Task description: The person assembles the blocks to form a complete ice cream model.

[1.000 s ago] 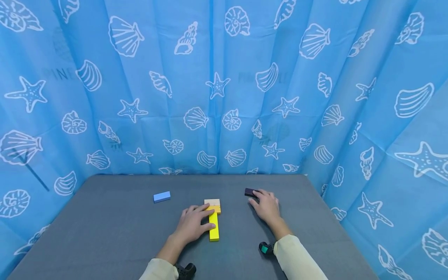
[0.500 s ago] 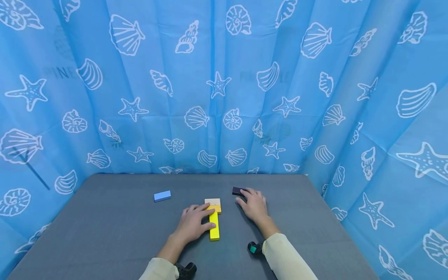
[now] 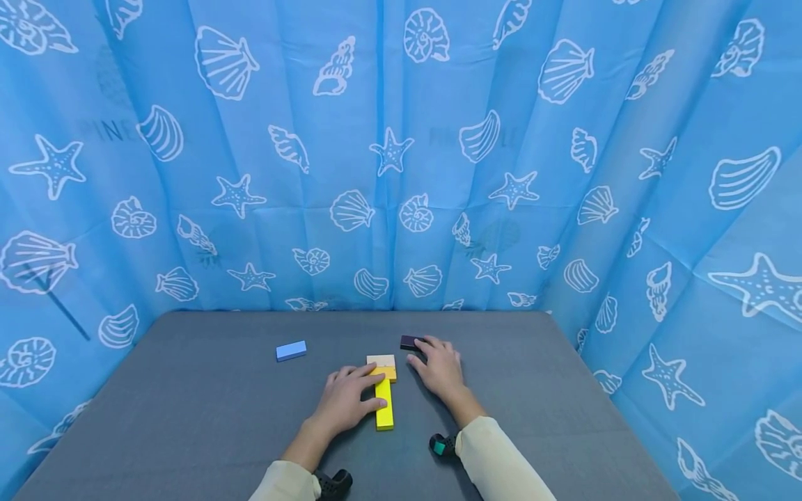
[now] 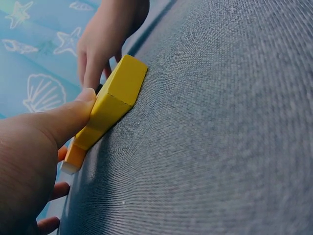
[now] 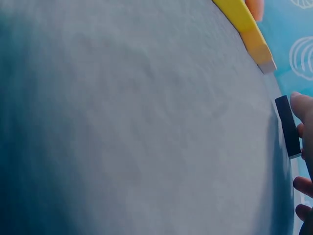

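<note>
My left hand (image 3: pixel 341 402) lies over a row of blocks. Its thumb touches a long yellow block (image 3: pixel 384 410), while fingers reach over an orange block (image 3: pixel 390 374). A pale wood-coloured block (image 3: pixel 381 360) sits against the orange one's far side. In the left wrist view, the thumb (image 4: pixel 85 98) presses the yellow block (image 4: pixel 112 93). Beyond the row, my right hand (image 3: pixel 441 369) pinches a small black block (image 3: pixel 410 342) between thumb and finger. The right wrist view shows the black block (image 5: pixel 288 127) lengthwise beside that hand, close to the pale block's end (image 5: pixel 267 66).
A light blue block (image 3: pixel 291 351) lies alone at the back left of the grey cloth-covered table (image 3: pixel 207 417). Behind the table hangs a blue curtain (image 3: pixel 351 139) with white shells and starfish. Black devices (image 3: pixel 442 445) sit at both wrists.
My right hand has slid the black block leftward, nearer the far end of the row. The left hand and the other blocks have stayed in place.
</note>
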Motion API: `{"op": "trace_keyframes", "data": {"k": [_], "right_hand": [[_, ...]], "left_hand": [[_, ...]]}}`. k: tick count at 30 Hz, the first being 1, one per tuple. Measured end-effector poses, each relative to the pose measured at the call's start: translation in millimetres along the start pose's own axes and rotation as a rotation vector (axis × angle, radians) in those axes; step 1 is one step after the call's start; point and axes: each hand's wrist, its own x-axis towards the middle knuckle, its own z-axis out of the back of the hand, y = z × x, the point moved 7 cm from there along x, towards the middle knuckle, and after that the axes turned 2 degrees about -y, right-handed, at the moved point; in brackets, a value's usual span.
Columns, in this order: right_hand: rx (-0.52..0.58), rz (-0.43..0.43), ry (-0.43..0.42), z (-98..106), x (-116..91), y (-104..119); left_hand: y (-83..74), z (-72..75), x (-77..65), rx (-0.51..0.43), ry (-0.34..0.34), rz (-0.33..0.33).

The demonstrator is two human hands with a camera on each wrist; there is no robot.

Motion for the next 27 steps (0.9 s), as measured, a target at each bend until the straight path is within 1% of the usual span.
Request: {"op": "trace_keyframes", "data": {"k": [6,12,20,27], "right_hand": [[0.024,0.025,0.026,-6,-1,12],[0.004,0.048,0.039,-11,-2,21],[0.032,0.084,0.035,-12,-4,32],[0.034,0.124,0.042,-16,-6,38]], "left_hand": [[0.9,-0.8,1.1,0.006,-0.001,0.004],[0.1,-0.4,0.0,-0.015,-0.001,-0.007],[0.1,0.6,0.7,-0.015,-0.009,-0.026],[-0.5,1.4,-0.6,-0.022,-0.005,-0.024]]}}
